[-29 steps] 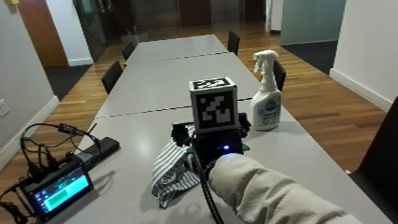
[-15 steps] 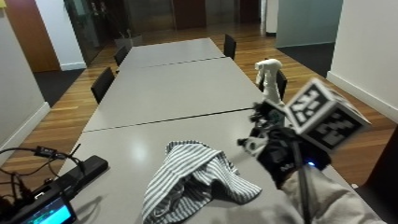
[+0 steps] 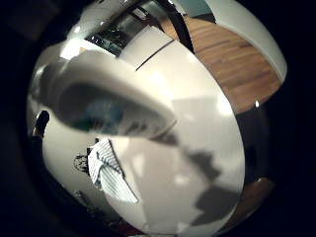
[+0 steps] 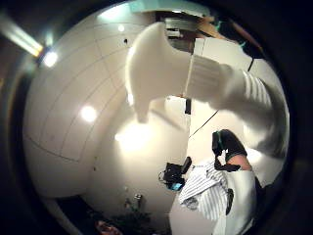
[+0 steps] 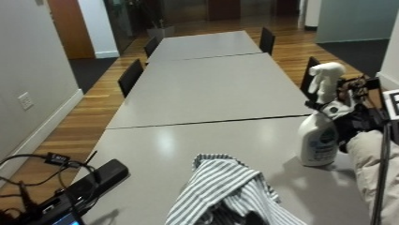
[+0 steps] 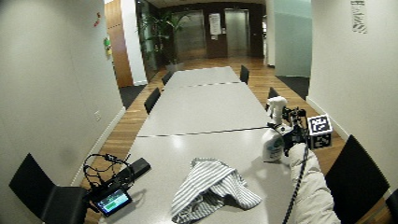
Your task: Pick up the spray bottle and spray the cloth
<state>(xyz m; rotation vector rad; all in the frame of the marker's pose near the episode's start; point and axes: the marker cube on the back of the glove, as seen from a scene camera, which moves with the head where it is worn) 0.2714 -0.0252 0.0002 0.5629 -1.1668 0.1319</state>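
Spray bottle (image 5: 319,136) stands upright on table (image 5: 205,89), nozzle facing left.

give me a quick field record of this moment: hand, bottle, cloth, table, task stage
hand: gloved right hand at the spray bottle's neck, beside the table's edge; whether its fingers are closed round the bottle cannot be told
bottle: white spray bottle upright, base on the table, white trigger head on top
cloth: striped cloth lying crumpled on the table, apart from the bottle
table: long grey table, black chairs along its sides
other: black device with cables at the near corner
task stage: bottle not yet lifted, cloth not yet sprayed
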